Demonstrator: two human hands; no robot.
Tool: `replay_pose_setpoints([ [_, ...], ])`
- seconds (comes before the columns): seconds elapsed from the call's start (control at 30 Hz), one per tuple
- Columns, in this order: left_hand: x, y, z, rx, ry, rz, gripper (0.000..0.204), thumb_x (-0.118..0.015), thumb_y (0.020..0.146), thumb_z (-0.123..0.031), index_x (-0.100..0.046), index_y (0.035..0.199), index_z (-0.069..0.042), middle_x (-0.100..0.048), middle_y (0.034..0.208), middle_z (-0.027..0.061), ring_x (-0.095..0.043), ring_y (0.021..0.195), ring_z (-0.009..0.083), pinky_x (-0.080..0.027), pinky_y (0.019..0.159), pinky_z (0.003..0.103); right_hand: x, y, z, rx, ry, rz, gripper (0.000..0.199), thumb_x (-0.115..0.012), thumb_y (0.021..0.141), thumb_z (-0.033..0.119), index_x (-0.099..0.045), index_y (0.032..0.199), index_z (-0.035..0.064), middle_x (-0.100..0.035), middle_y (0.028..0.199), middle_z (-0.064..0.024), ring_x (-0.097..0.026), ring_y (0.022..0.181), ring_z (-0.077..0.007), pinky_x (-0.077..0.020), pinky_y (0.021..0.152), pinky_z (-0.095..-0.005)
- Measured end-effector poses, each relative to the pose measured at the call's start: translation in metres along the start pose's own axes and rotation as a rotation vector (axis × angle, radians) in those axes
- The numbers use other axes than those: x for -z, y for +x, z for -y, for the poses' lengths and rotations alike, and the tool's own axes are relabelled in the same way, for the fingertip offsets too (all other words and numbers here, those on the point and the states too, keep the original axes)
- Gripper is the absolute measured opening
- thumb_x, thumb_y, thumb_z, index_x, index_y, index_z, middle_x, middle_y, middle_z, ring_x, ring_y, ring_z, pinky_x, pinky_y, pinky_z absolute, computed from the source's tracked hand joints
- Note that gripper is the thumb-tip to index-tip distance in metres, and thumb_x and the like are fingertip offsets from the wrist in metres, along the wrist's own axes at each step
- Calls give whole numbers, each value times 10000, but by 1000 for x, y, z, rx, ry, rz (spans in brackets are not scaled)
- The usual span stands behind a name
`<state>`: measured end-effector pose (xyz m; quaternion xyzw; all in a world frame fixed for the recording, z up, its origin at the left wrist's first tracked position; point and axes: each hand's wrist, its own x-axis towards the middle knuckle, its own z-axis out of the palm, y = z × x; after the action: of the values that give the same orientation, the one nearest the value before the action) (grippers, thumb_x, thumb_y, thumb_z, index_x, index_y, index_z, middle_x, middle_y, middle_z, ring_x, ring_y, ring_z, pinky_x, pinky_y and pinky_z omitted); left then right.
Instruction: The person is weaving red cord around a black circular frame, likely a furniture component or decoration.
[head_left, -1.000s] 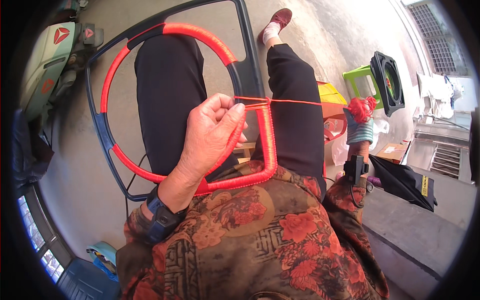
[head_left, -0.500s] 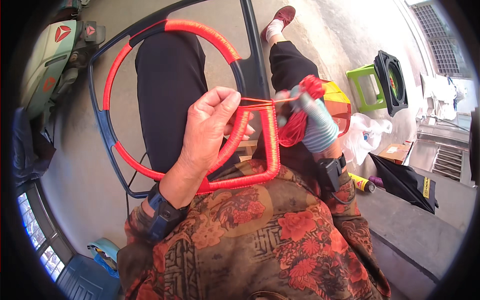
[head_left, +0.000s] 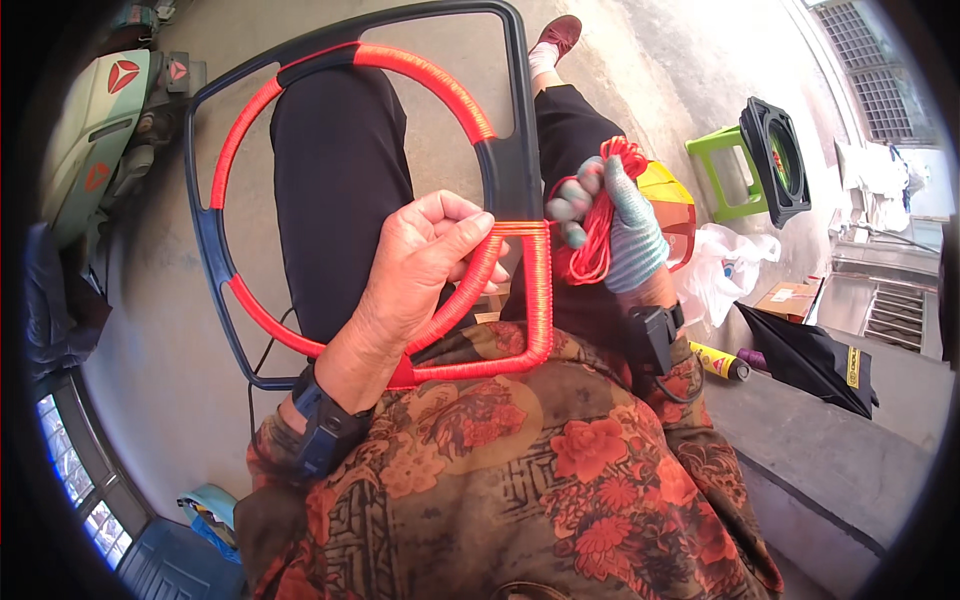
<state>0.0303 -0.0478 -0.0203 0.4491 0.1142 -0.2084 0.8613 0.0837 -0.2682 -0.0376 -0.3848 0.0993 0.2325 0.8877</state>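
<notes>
A black plastic frame [head_left: 512,178] with a round opening lies across my lap, parts of it bound tightly in shiny red-orange cord. My bare left hand [head_left: 410,258] pinches thumb against fingers at the top of the inner curved bar, where several strands of red cord [head_left: 520,228] cross to the straight bar. Its lower fingertips show behind that bar. At the frame's right side, my right hand [head_left: 638,235], in a blue-and-white striped glove with grey fingertips, closes around a looped bundle of red cord [head_left: 594,238]. Loops hang below the hand.
Beyond my right hand are a red-and-yellow bag [head_left: 672,205], a white plastic bag [head_left: 725,262] and a green stool [head_left: 722,175] with a black frame [head_left: 778,160] against it. A black umbrella [head_left: 815,360] and a yellow can [head_left: 718,362] lie at the right. A scooter [head_left: 105,120] stands far left.
The strand stretched from my left fingers to my right hand now lies across the frame's bars. My right hand has turned with the bundle, and the frame has shifted slightly down and right.
</notes>
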Motion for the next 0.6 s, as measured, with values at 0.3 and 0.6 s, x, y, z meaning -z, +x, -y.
replay_pose_setpoints([
  [0.3,-13,-1,-8,-128,55,-29,276,-506,995,-206,-508,1186,-7,-639,1031,117,-655,869,169,-549,704,311,-42,-5,30,1167,-1494,-162,224,-584,821,-6,-620,1040,27,-665,908,-105,-664,791,-229,-522,738,-287],
  [0.6,3,5,8,-326,100,-103,220,-521,972,-130,-574,1133,10,-630,1021,48,-572,904,88,-447,812,240,-66,-19,16,655,-1107,-110,165,-587,921,203,-624,945,44,-659,878,-69,-633,687,-135,-500,592,-245],
])
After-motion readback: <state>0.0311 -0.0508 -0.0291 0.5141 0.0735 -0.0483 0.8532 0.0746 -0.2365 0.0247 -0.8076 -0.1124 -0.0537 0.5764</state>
